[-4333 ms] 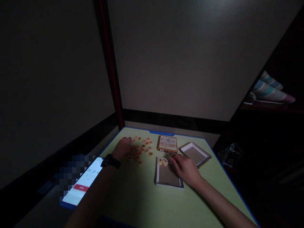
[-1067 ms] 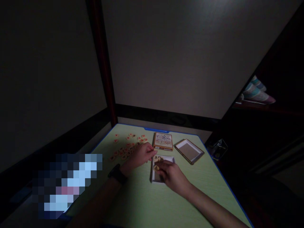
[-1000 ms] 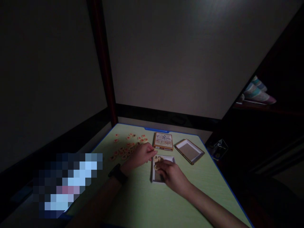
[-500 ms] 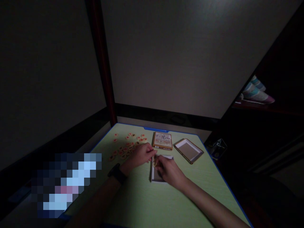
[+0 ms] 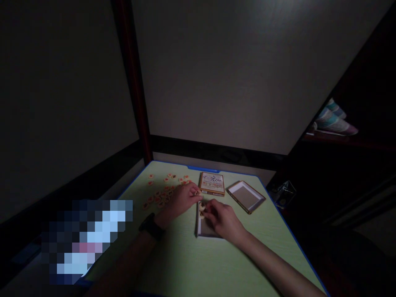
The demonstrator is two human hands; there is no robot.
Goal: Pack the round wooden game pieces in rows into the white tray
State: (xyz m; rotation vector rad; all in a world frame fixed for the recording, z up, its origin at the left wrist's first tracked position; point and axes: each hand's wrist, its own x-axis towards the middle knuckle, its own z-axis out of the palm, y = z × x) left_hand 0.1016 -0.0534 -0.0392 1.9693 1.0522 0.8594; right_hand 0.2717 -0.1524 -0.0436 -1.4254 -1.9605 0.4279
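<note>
Round wooden game pieces [image 5: 162, 194] with red and black marks lie scattered on the far left of a green table [image 5: 192, 264]. My left hand [image 5: 182, 199], with a dark watch on the wrist, pinches one piece beside the top left corner of a shallow white box tray [image 5: 201, 231]. My right hand [image 5: 222, 218] rests over the tray with curled fingers touching the few pieces [image 5: 201, 208] stacked at its far left corner. An orange printed box lid [image 5: 212, 183] lies just beyond the tray.
A second shallow tray [image 5: 246, 196] sits at the far right of the table. A lit phone, blurred out, [image 5: 89, 239] lies at the table's left edge. A clear container [image 5: 283, 194] stands off the right edge. Walls close in behind.
My left hand went from the scattered pieces to the tray's corner with a piece. My right hand shifted left over the tray. More pieces now lie in the tray.
</note>
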